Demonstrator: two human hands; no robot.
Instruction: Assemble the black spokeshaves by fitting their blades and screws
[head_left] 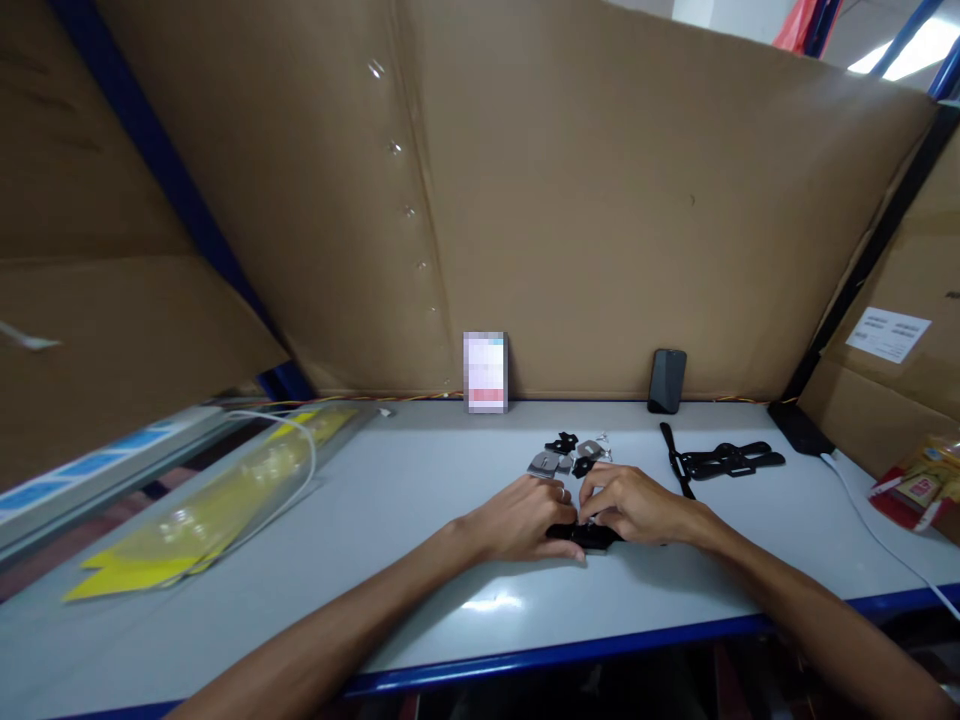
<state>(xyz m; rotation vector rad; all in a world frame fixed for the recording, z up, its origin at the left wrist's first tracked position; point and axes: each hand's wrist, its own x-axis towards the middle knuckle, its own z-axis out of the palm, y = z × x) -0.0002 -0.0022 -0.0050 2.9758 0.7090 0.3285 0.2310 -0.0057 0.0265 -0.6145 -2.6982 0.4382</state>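
Note:
My left hand [525, 518] and my right hand [634, 505] meet at the middle of the white table [420, 490]. Both have their fingers curled onto a small black part [589, 536] that lies on the table between them. The left hand wears a ring. Just beyond the fingertips lies a small heap of black and silver pieces [574, 455]. What the fingertips pinch on the part is hidden.
A black strap assembly [720, 461] lies to the right. A dark phone [667, 380] and a small card [485, 372] lean on the cardboard back wall. A clear bag with yellow sheets [210, 505] lies left. A white cable [877, 535] and snack packets [922, 480] are at the right.

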